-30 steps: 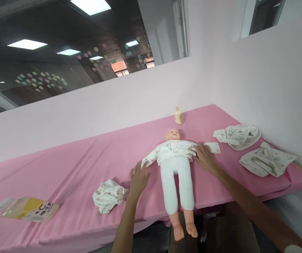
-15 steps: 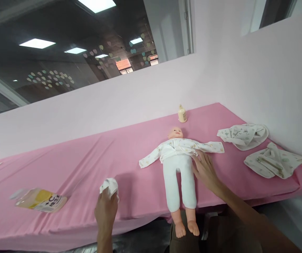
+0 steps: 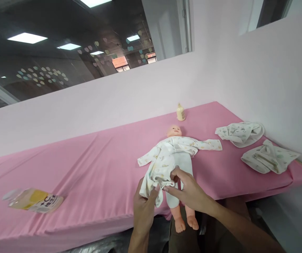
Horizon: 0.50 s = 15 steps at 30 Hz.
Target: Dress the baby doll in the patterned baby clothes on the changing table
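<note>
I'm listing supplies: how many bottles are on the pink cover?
2: a yellow-labelled bottle lying on its side at the picture's left, and a cream-coloured bottle standing beyond the baby doll's head.

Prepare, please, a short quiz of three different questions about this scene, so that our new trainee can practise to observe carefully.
1. True or false: the large bottle lies on its side on the pink sheet.
2. Which thing stands just beyond the head of the doll? A: the large bottle; B: the small cream bottle; C: a red cup.
3. What are the left hand and the right hand both handling?

Key: 1. True. 2. B. 3. A white printed cloth.
</note>
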Each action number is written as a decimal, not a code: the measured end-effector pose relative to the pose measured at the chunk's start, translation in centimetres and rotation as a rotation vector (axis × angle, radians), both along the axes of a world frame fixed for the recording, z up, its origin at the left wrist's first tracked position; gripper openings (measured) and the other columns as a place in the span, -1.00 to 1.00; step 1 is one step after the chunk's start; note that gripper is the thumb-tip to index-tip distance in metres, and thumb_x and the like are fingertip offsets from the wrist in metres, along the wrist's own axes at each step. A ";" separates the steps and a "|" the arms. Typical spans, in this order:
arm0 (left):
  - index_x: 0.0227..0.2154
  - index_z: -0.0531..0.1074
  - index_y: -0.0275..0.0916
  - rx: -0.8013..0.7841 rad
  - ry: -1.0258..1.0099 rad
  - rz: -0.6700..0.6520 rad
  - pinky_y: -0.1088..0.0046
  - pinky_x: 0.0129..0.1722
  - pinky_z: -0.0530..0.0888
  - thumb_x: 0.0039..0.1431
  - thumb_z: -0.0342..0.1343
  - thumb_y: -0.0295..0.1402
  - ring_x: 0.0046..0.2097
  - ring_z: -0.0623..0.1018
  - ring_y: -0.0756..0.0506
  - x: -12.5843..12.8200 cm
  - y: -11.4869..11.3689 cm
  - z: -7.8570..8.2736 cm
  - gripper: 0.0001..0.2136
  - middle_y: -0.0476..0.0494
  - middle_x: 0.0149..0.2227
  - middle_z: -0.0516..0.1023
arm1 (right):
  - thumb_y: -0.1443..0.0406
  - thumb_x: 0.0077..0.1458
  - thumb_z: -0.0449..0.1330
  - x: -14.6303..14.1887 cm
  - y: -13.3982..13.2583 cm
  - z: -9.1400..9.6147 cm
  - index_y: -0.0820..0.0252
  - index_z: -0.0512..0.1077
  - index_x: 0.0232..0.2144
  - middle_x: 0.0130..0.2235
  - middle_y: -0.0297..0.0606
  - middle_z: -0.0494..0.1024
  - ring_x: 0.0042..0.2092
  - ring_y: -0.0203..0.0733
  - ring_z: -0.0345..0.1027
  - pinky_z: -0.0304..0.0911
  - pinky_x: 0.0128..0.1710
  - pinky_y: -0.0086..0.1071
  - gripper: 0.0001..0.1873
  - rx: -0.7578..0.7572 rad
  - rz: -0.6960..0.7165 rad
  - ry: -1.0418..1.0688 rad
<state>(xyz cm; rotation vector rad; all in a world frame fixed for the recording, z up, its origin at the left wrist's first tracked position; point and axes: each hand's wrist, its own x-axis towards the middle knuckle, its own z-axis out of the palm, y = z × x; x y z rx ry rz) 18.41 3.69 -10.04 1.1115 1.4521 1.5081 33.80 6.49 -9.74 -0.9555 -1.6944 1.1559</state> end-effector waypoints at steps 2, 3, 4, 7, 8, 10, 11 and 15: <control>-0.07 0.45 -0.30 -0.040 -0.113 -0.041 0.46 -0.32 0.49 -0.09 0.30 -0.11 -0.28 0.55 -0.10 -0.3 0.3 -0.1 -0.48 -0.16 -0.30 0.57 | 0.28 0.04 0.20 0.8 0.0 0.2 0.11 0.22 -0.36 -0.36 -0.43 0.34 -0.31 -0.31 0.22 0.18 -0.29 -0.41 -0.82 -0.058 0.069 0.072; -0.06 0.45 -0.31 -0.068 -0.166 -0.068 0.45 -0.32 0.49 -0.09 0.30 -0.11 -0.27 0.56 -0.11 -0.5 0.5 -0.1 -0.46 -0.18 -0.28 0.57 | 0.32 0.02 0.19 1.1 -0.1 0.3 0.10 0.23 -0.33 -0.35 -0.43 0.34 -0.32 -0.32 0.22 0.17 -0.29 -0.42 -0.81 -0.062 0.083 0.078; -0.05 0.43 -0.31 -0.095 -0.202 -0.091 0.43 -0.32 0.50 -0.09 0.30 -0.10 -0.25 0.56 -0.13 -0.7 0.8 0.0 -0.45 -0.20 -0.26 0.57 | 0.37 -0.01 0.18 1.2 -0.1 0.3 0.09 0.24 -0.29 -0.35 -0.44 0.34 -0.32 -0.32 0.20 0.17 -0.30 -0.43 -0.78 -0.050 0.088 0.070; 0.11 0.31 -0.25 -0.146 -0.198 -0.122 0.38 -0.26 0.52 -0.01 0.25 -0.10 -0.13 0.56 -0.19 -1.1 1.3 0.0 -0.38 -0.27 -0.09 0.54 | 0.44 -0.05 0.12 1.1 -0.1 0.1 0.09 0.29 -0.24 -0.36 -0.44 0.33 -0.35 -0.34 0.17 0.15 -0.33 -0.44 -0.72 -0.004 0.079 0.040; 0.18 0.22 -0.18 -0.136 -0.151 -0.107 0.37 -0.22 0.52 0.03 0.23 -0.10 -0.05 0.54 -0.20 -1.2 1.4 -0.1 -0.34 -0.29 0.02 0.48 | 0.45 -0.05 0.10 0.9 0.0 0.0 0.10 0.31 -0.25 -0.37 -0.44 0.33 -0.35 -0.34 0.17 0.15 -0.33 -0.44 -0.74 -0.005 0.067 0.054; 0.27 0.05 -0.04 -0.074 0.008 -0.045 0.35 -0.11 0.51 0.09 0.17 -0.09 0.12 0.44 -0.21 -1.3 1.4 -0.2 -0.29 -0.26 0.23 0.26 | 0.42 0.00 0.07 0.5 0.3 -0.2 0.12 0.34 -0.29 -0.38 -0.42 0.34 -0.35 -0.34 0.19 0.15 -0.34 -0.44 -0.82 -0.053 0.026 0.136; 0.29 0.00 0.01 -0.043 0.113 -0.020 0.34 -0.05 0.49 0.10 0.16 -0.09 0.20 0.35 -0.22 -1.3 1.2 -0.3 -0.28 -0.22 0.31 0.13 | 0.39 0.04 0.06 0.2 0.5 -0.2 0.14 0.35 -0.31 -0.38 -0.41 0.35 -0.36 -0.33 0.20 0.16 -0.35 -0.44 -0.86 -0.096 -0.004 0.194; 0.26 0.11 0.01 -0.027 0.439 -0.141 0.29 0.09 0.40 0.07 0.19 -0.10 0.31 0.18 -0.26 -0.6 0.0 -0.1 -0.31 -0.15 0.33 0.08 | 0.30 0.11 0.05 -0.5 1.1 0.1 0.15 0.31 -0.32 -0.45 -0.42 0.33 -0.45 -0.35 0.17 0.13 -0.45 -0.45 -0.93 -0.250 -0.115 0.398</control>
